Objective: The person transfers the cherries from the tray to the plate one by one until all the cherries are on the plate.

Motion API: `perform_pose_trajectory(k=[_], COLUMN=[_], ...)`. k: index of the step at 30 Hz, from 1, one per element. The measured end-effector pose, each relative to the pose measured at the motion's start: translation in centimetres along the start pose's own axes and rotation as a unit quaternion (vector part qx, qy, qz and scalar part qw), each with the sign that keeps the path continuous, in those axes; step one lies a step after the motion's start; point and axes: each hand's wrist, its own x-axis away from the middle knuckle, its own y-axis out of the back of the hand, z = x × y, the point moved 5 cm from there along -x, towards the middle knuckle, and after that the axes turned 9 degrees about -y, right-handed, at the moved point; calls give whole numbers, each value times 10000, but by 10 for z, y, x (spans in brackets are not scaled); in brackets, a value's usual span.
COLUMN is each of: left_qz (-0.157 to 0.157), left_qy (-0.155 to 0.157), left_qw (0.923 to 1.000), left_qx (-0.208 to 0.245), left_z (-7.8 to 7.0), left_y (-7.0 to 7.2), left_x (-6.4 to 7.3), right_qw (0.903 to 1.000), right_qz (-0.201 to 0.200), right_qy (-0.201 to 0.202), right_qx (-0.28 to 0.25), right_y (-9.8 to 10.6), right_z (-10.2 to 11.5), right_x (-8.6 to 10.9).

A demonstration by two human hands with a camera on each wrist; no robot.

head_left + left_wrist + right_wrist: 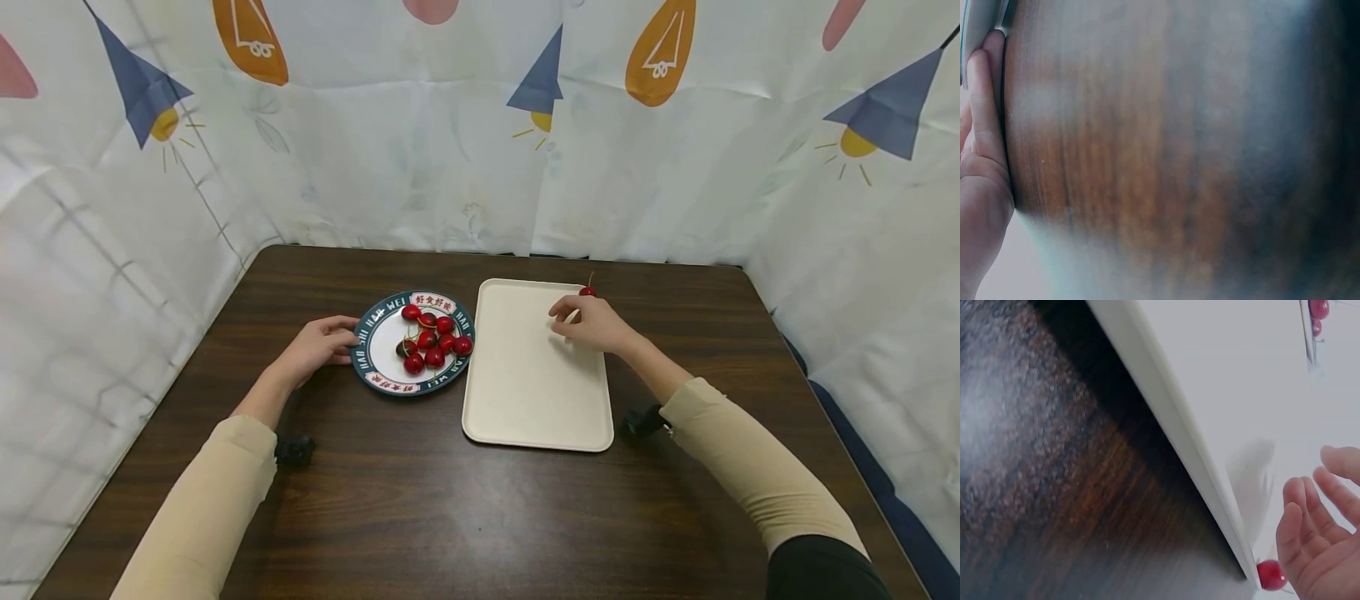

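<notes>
My left hand (327, 346) is at the left rim of a round plate (375, 379) with a dark green patterned border, its fingers and thumb on the edge. In the left wrist view, fingers (982, 94) reach beneath the plate's rim. Several red cherries (434, 357) with stems lie on the plate. My right hand (592, 323) hovers over the upper right of a cream rectangular tray (532, 392), fingers loosely bent with nothing between them. Just beyond it, a single cherry (587, 291) sits at the tray's far right corner; the right wrist view shows this cherry (1270, 575) beside the hand.
Plate and tray stand side by side on a dark brown wooden table (420, 500), the plate's right rim close against the tray's left edge. A white patterned curtain (450, 167) hangs behind the table and along its sides.
</notes>
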Motion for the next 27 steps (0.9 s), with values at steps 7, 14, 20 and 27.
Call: perform_pose_trajectory(k=[7,14,20,27], left_qz=[11,3,57,107], left_qy=[-46,-8,38,40], left_qw=[10000,10000,10000,9999], left_qx=[-61,-39,-15,-66], left_z=[16,11,-14,-22], left_y=[3,2,-3,-4], left_x=[-9,-6,7,12], right_qw=[9995,9994,9992,9978], right_qz=[-183,-210,-202,-463], right_qy=[-124,-261,-338,-440], right_qx=[215,82,-82,-198], right_y=[5,9,14,24], right_z=[-5,-9,-15,-24], right_x=[0,3,7,11])
